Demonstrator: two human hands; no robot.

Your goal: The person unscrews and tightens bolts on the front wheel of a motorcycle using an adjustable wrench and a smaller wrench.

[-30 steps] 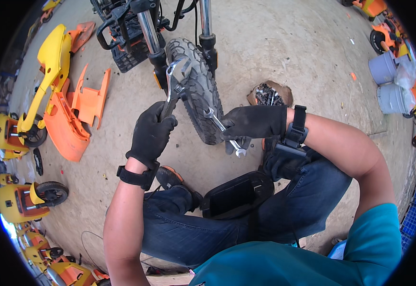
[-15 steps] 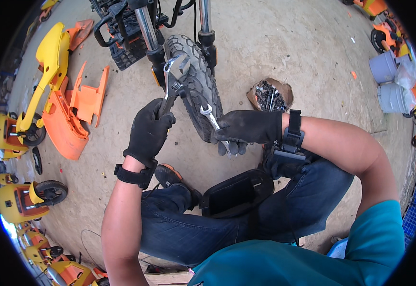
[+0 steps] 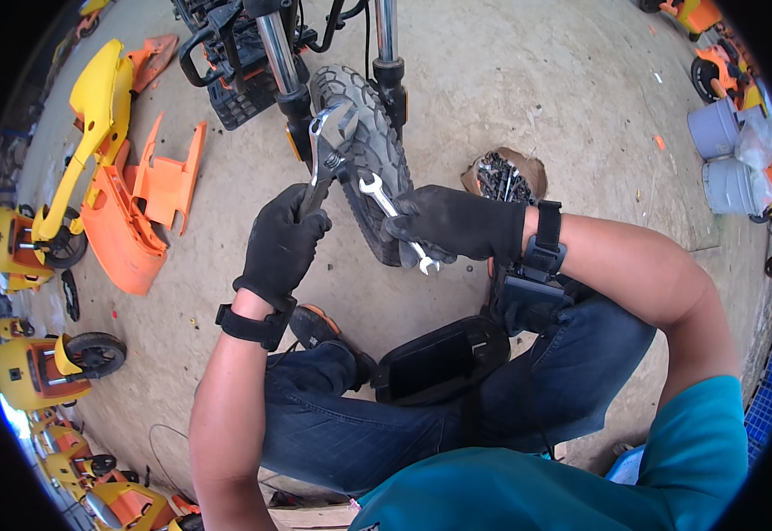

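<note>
My left hand (image 3: 281, 239), in a black glove, is closed round the handle of an adjustable wrench (image 3: 326, 150). Its jaws point up and away, in front of the knobby front tyre (image 3: 364, 115). A silver double open-ended spanner (image 3: 379, 192) is gripped in my right hand (image 3: 461, 221), also gloved in black. One spanner end points up and left by the tyre, while the other sticks out below my fingers. The tyre sits between two fork legs (image 3: 389, 71) with chrome tubes.
A torn bag of bolts and small metal parts (image 3: 504, 177) lies right of the tyre. Between my legs rests a black plastic tray-like part (image 3: 439, 358). Orange body panels (image 3: 125, 230) and a yellow panel (image 3: 103, 106) lie at the left. Two buckets (image 3: 729, 186) stand far right.
My right hand has turned the spanner; its upper end has shifted left and its lower end now shows more clearly. My left hand with the adjustable wrench has barely moved.
</note>
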